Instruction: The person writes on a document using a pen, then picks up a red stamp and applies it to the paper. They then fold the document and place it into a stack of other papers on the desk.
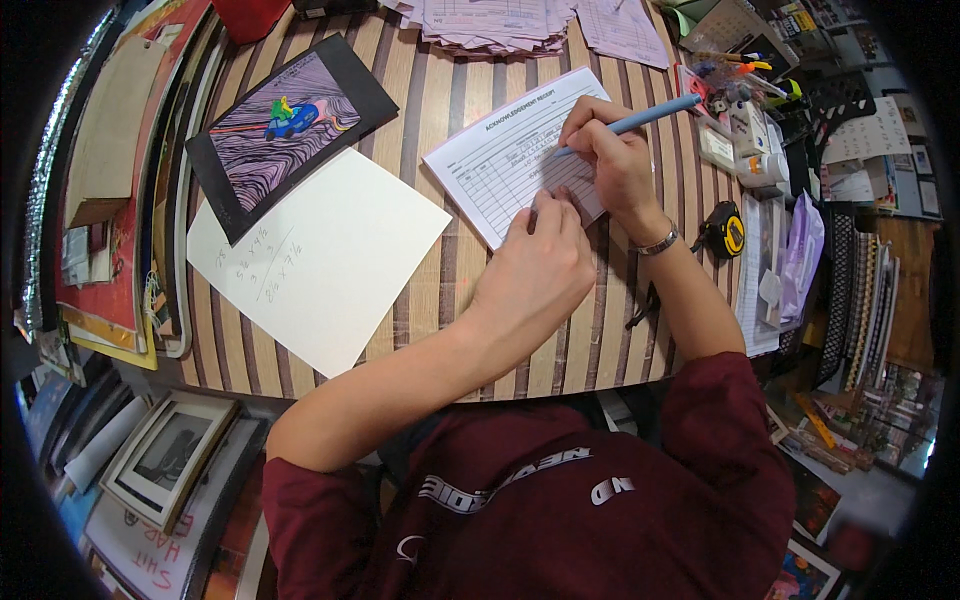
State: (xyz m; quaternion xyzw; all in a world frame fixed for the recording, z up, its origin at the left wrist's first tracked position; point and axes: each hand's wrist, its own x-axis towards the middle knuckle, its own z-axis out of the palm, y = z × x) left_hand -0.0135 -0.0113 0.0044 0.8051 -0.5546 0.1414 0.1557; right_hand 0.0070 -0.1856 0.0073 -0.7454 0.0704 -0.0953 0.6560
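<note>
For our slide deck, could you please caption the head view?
Right hand holds a blue pen to a form where the left hand rests.

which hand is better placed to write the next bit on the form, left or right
The right, most likely: the right hand holds the blue pen, its tip at the form, while the left hand lies at the form's near edge, no pen visible in it.

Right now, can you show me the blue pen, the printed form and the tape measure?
Blue pen (655, 115): head view, on its barrel above the fingers.
Printed form (500, 172): head view, on its ruled middle.
Tape measure (728, 231): head view, on its black-and-yellow case.
</note>
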